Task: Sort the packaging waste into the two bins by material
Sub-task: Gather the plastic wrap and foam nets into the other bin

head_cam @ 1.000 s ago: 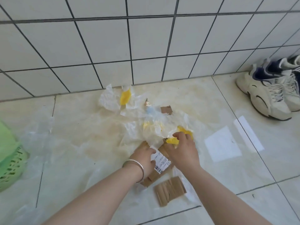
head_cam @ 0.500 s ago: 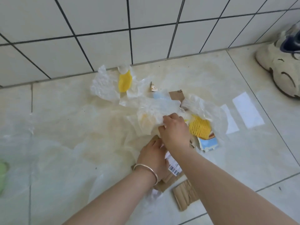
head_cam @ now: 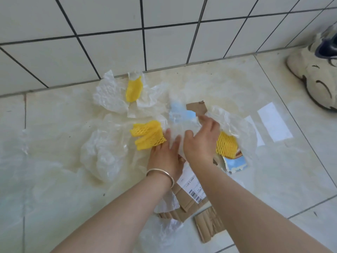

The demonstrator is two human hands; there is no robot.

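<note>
Packaging waste lies on the tiled floor by the wall. My left hand (head_cam: 164,154), with a bracelet on the wrist, lies flat with straight fingers on clear plastic film, beside a yellow foam net (head_cam: 147,136). My right hand (head_cam: 200,141) rests with spread fingers on the thin plastic film (head_cam: 182,125). A second yellow net (head_cam: 227,145) sits just right of it under film. A third net (head_cam: 134,88) lies on white plastic near the wall. Brown cardboard with a barcode label (head_cam: 191,194) lies under my wrists. No bin is in view.
A ribbed cardboard piece (head_cam: 209,225) lies near my right forearm and another scrap (head_cam: 196,108) beyond my fingers. A blue-and-white carton piece (head_cam: 235,164) sits at right. Crumpled clear plastic (head_cam: 104,154) is at left. A white sneaker (head_cam: 313,70) stands at far right.
The view moved closer and the green basket left it. My left hand slid from the labelled cardboard up onto the film. A yellow net now lies uncovered beside it. My right hand shifted right.
</note>
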